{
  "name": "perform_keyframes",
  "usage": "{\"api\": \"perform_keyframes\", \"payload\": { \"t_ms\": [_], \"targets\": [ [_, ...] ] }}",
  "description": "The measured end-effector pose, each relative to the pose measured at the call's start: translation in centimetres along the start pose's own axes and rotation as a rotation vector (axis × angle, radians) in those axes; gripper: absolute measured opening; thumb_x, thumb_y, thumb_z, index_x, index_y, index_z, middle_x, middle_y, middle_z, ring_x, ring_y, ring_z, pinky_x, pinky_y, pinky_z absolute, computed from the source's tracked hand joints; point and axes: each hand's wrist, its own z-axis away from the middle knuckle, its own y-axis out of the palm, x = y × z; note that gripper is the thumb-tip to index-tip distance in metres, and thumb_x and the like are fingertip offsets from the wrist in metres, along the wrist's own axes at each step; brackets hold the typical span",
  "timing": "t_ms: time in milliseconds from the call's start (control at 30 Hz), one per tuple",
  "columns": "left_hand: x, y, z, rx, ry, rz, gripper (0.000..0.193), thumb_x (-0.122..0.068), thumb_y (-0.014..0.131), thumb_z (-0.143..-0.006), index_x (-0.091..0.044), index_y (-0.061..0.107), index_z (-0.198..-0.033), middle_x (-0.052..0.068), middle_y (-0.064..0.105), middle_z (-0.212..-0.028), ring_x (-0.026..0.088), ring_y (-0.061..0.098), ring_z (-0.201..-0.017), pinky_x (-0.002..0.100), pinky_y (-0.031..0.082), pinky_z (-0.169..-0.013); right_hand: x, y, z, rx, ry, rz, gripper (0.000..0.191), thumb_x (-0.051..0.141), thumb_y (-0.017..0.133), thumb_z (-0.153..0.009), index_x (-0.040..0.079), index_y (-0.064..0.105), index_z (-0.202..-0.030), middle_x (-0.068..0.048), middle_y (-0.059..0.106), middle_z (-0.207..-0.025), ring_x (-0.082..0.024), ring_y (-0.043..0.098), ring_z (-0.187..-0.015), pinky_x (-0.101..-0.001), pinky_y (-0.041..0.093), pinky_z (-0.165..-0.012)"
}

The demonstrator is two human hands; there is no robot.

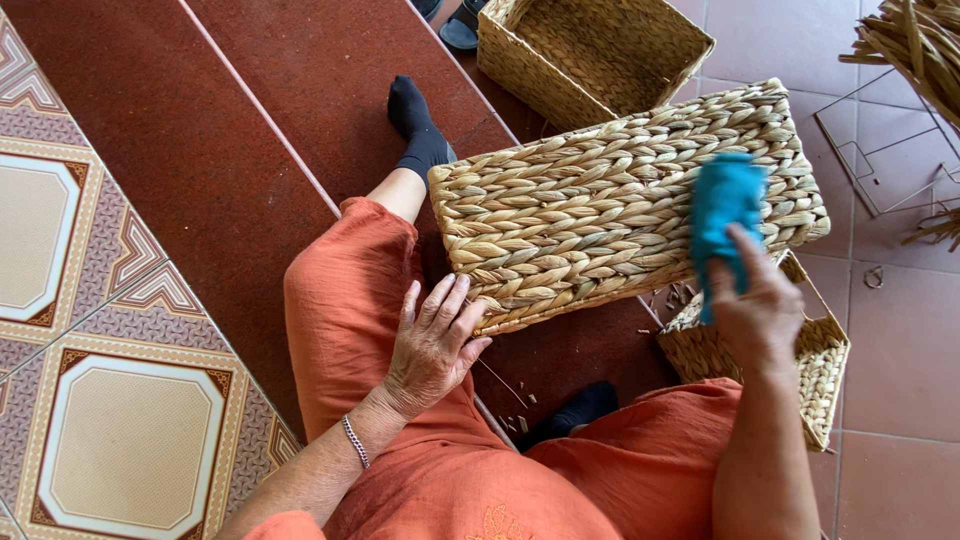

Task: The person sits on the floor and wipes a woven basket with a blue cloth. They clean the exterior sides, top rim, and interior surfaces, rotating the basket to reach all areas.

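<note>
Clearly the right hand (757, 305) is closed around a bright blue cloth (726, 210), pressing it against the upturned face of a woven basket (610, 200); the cloth is blurred, which suggests a rubbing stroke. At about nine o'clock from it, the left hand (432, 345) lies with fingers loosely spread and nothing in its grip, fingertips touching the basket's near corner and palm resting on the orange-trousered thigh (350, 310), steadying the piece.

The basket itself is rectangular, plaited from pale straw-coloured fibre, and lies tilted across the person's lap at the centre of the view, its long side running from eight o'clock up to two o'clock. The step in hand looks to be wiping the basket's broad side. By my reading, going on would call for a firm hold at the corner while the cloth travels along the plaits, and then a turn of the basket to bring up another face.

At twelve o'clock a second basket (590, 50) stands open on the red steps (250, 130). At four o'clock, just beside the right wrist, a smaller basket (820, 380) sits partly hidden. Loose fibre strands (915, 45) hang in at two o'clock, above a wire frame (880, 160) on the tiles.
</note>
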Motion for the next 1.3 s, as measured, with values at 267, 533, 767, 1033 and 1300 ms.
{"api": "perform_keyframes", "payload": {
  "t_ms": [267,533,767,1033,1300],
  "targets": [
    [-1.1,0.4,-1.1,0.055,0.03,-0.175,0.062,-0.032,0.081,-0.082,-0.017,0.062,-0.139,0.022,0.047,-0.138,0.039,0.048,-0.126,0.069,0.034,-0.108,4.8,1.4,2.4,-0.118,-0.237,0.115,0.042,0.033,0.072,-0.103,0.023,0.063,-0.143,-0.015,0.074,-0.099,-0.023,0.07,-0.07,-0.0336,0.056,-0.053],
    [-2.0,-0.6,-0.5,0.043,0.034,-0.141,0.046,-0.026,0.077,-0.086,-0.013,0.062,-0.128,0.025,0.049,-0.139,0.04,0.049,-0.129,0.069,0.034,-0.11,15.0,1.6,9.5,0.071,-0.624,-0.273,0.048,0.02,0.07,-0.087,0.025,0.061,-0.134,-0.009,0.061,-0.079,-0.026,0.065,-0.063,-0.0404,0.053,-0.048],
    [-2.7,-1.0,-1.1,0.021,0.06,-0.084,0.055,-0.026,0.078,-0.083,-0.012,0.065,-0.134,0.026,0.047,-0.138,0.042,0.048,-0.124,0.068,0.035,-0.105,-0.7,0.3,-0.7,-0.085,-0.016,0.009,0.042,0.032,0.076,-0.098,0.031,0.067,-0.139,-0.02,0.075,-0.108,-0.031,0.073,-0.087,-0.0438,0.061,-0.07],
    [-2.2,0.7,-0.1,-0.071,-0.319,0.329,0.034,-0.027,0.078,-0.091,-0.018,0.066,-0.122,0.014,0.049,-0.138,0.029,0.052,-0.127,0.047,0.048,-0.11,-16.1,2.3,-3.8,-0.441,0.328,-0.84,0.045,0.019,0.074,-0.102,0.013,0.063,-0.145,-0.014,0.07,-0.129,-0.022,0.069,-0.112,-0.0346,0.057,-0.097],
    [-1.2,3.2,-1.2,-0.04,-0.963,1.154,0.101,-0.046,0.075,-0.08,-0.01,0.023,-0.158,0.008,0.038,-0.154,0.022,0.037,-0.14,0.043,0.029,-0.115,-16.5,2.4,-5.7,-0.23,0.59,-1.393,0.049,0.024,0.071,-0.099,0.014,0.06,-0.145,-0.007,0.069,-0.111,-0.015,0.066,-0.082,-0.0285,0.058,-0.062]
  ]
}}
